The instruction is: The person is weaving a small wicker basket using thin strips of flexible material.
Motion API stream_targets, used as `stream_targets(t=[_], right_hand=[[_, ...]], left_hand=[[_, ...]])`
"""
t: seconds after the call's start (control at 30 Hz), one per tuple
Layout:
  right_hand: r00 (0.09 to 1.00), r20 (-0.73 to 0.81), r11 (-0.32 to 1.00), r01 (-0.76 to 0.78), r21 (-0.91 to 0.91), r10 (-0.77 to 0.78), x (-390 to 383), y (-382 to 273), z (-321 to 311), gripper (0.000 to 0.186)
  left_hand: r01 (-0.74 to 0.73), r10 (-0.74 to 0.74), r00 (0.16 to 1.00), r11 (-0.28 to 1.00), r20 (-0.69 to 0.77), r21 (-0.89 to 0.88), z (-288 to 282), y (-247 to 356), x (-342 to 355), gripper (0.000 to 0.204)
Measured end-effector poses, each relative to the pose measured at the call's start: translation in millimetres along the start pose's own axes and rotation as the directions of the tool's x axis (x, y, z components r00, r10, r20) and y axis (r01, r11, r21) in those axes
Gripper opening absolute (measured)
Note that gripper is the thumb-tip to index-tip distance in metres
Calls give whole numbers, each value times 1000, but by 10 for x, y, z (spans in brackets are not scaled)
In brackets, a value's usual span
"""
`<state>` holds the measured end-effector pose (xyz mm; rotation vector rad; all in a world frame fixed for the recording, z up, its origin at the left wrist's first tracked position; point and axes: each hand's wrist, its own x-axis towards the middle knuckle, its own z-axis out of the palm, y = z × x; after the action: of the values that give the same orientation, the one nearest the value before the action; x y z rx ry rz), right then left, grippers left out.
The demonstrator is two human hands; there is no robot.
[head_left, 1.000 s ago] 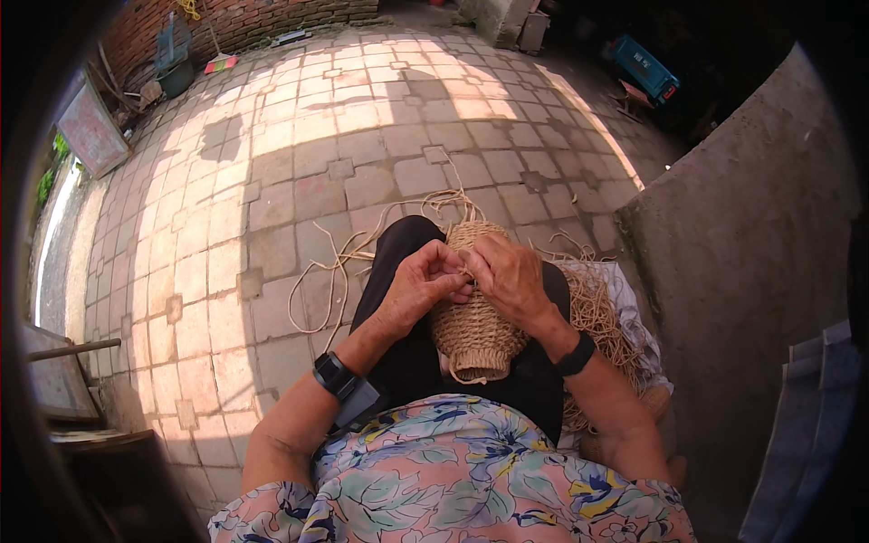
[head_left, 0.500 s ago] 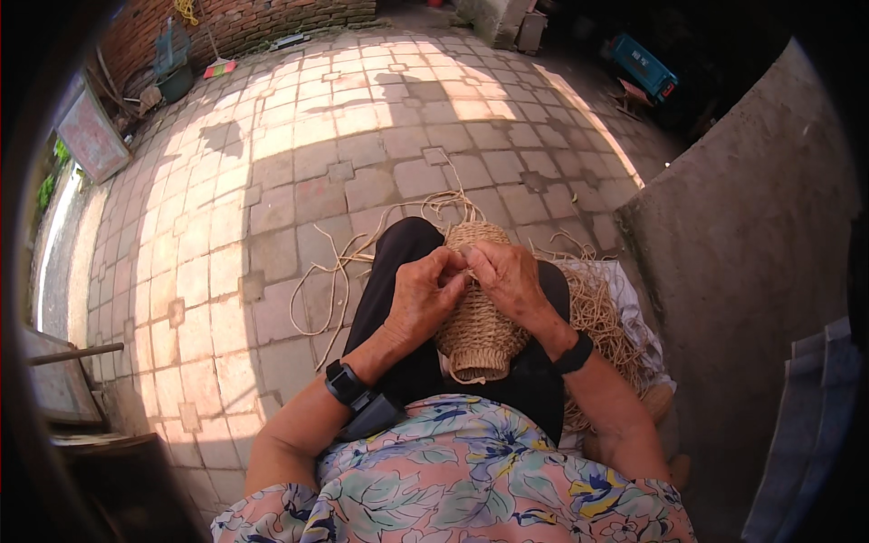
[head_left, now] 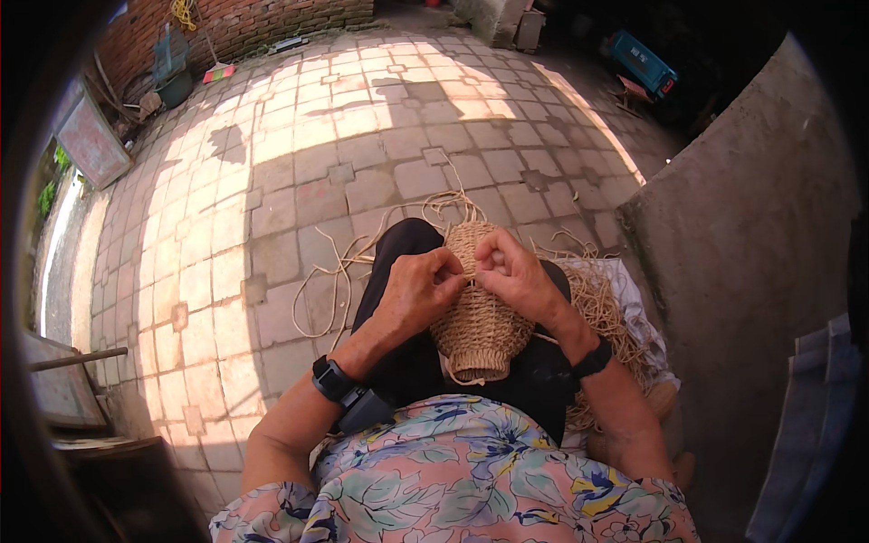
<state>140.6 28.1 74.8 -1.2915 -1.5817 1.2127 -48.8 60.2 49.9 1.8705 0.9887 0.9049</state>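
A woven straw basket (head_left: 484, 332), vase-like with a narrow round rim, lies across my lap with that rim toward me. Above its upper side, my left hand (head_left: 423, 288) pinches a straw cord (head_left: 470, 279) between thumb and fingers. My right hand (head_left: 514, 274) is closed just beside it, fingertips curled and pressed together on the same short cord. Part of the weave lies hidden beneath both hands. Long loose cords (head_left: 342, 262) trail from the far end onto the paving to the left.
A heap of loose straw cord (head_left: 615, 317) lies on white cloth (head_left: 647, 330) by my right leg. A concrete slab (head_left: 733, 235) rises at the right. Far off stand a blue crate (head_left: 643, 61), a green bucket (head_left: 175, 89) and a brick wall (head_left: 244, 23).
My right hand has drawn slightly away from the left, and its fingers have lifted and curled. My left hand has hardly moved. The basket lies in about the same place.
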Motion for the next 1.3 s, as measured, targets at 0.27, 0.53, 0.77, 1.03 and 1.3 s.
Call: stream_targets(t=[0.27,0.53,0.77,1.03,1.3], right_hand=[[990,141,999,14,51,-21,142,82,-122,11],[971,239,943,66,-325,15,118,-110,-225,17],[969,245,933,115,-340,-31,110,-111,-193,19],[978,189,956,-36,-292,94,89,-113,-166,20],[982,161,992,-81,-98,96,88,36,-141,8]], left_hand=[[28,33,931,987,363,-159,-130,-111,109,14],[47,28,962,964,273,-262,-104,-156,47,18],[196,-65,961,845,269,-497,-21,-202,-19,12],[248,-146,964,785,220,-568,17,-159,-50,14],[272,-178,959,791,220,-548,3,-121,-35,14]])
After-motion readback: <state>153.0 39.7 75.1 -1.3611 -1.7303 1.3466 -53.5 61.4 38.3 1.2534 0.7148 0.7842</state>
